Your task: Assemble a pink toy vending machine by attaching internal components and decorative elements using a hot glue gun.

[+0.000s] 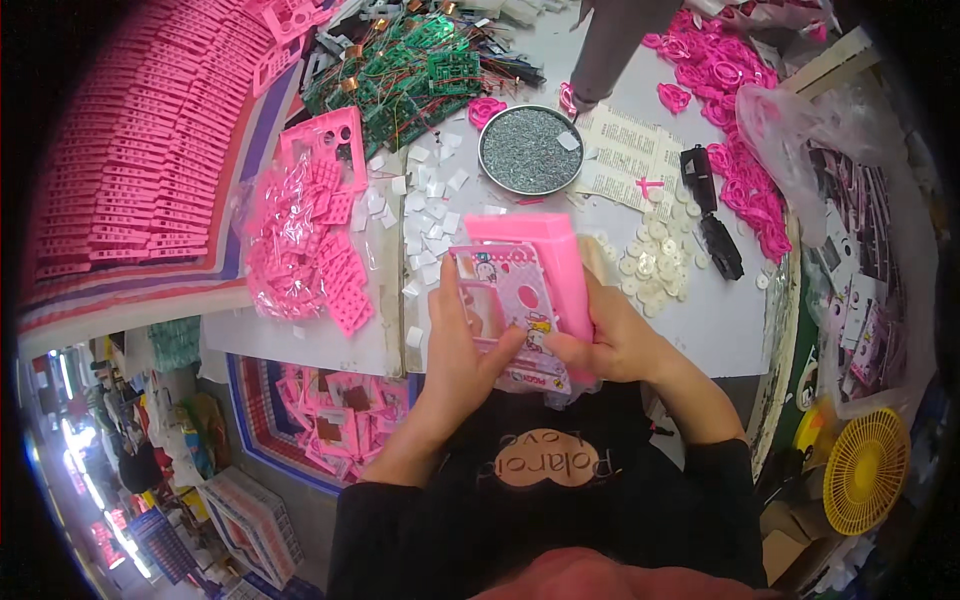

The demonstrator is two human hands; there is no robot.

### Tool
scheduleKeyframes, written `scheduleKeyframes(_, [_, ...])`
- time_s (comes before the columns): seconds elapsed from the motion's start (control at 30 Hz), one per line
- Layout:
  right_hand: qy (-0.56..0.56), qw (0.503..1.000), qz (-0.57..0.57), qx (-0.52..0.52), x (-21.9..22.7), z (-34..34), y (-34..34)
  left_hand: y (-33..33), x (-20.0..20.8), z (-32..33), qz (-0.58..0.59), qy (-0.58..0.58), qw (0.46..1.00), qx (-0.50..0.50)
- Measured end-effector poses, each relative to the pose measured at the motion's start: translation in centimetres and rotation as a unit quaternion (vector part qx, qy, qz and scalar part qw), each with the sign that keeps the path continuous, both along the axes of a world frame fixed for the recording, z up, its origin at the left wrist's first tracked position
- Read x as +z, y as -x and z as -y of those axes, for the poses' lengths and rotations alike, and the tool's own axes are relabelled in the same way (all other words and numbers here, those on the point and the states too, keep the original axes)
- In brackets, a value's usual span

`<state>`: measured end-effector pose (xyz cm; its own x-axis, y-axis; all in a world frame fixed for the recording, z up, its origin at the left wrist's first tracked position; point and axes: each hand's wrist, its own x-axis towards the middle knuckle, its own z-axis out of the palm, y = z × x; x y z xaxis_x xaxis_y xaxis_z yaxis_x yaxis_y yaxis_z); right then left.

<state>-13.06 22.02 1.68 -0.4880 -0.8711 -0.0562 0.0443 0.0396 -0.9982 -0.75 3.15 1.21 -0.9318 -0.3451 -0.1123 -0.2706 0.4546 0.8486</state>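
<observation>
In front of my chest, my left hand [460,350] grips a thin printed panel [512,272] by its left edge, thumb laid across the front. The panel is pale purple with cartoon pictures, a rectangular window and a round opening. Directly behind it and to its right is a bright pink plastic case [566,262]. My right hand [622,335] holds this case by its right side, with the thumb near the panel's lower right edge. The two pieces overlap, and I cannot tell whether they are joined. My fingers behind them are hidden.
Beyond the case stands a round dish of small screws [530,150]. White buttons [655,255] lie right; white paper pieces [432,200] and bagged pink keypads [315,235] lie left. Green circuit boards [400,85] with wires are piled behind. A dark tool [610,50] hangs overhead.
</observation>
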Motion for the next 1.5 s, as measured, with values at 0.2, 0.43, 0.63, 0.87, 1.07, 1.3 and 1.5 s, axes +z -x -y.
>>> scheduleKeyframes(0.2, [0.052, 0.998, 0.02, -0.012, -0.3, 1.0, -0.1, -0.2, -0.4, 1.0, -0.046, 0.073, 0.996, -0.014])
scheduleKeyframes(0.43, [0.044, 0.981, 0.188, -0.032, -1.3, 0.8, 0.5, 2.5, -2.8, 3.7, -0.104, -0.34, 0.925, 0.131])
scheduleKeyframes(0.63, [-0.006, 0.957, 0.289, 0.001, -2.2, -1.6, -0.5, 2.6, -2.6, 2.5, -0.175, -0.338, 0.918, 0.113])
scheduleKeyframes(0.87, [0.099, 0.955, 0.269, -0.075, -3.3, -2.0, -2.2, 3.0, -1.8, 2.1, -0.217, -0.296, 0.921, 0.133])
scheduleKeyframes(1.07, [0.061, 0.962, 0.253, -0.081, -2.5, -2.4, -2.6, 2.9, -2.8, 3.0, -0.224, -0.296, 0.916, 0.152])
scheduleKeyframes(1.3, [0.079, 0.964, 0.238, -0.084, -2.2, -1.5, -2.6, 3.5, -2.0, 3.1, -0.197, -0.276, 0.927, 0.162])
scheduleKeyframes(1.5, [0.079, 0.965, 0.179, -0.176, -3.1, -1.3, -3.6, 5.1, -2.2, 3.4, -0.171, -0.362, 0.902, 0.161])
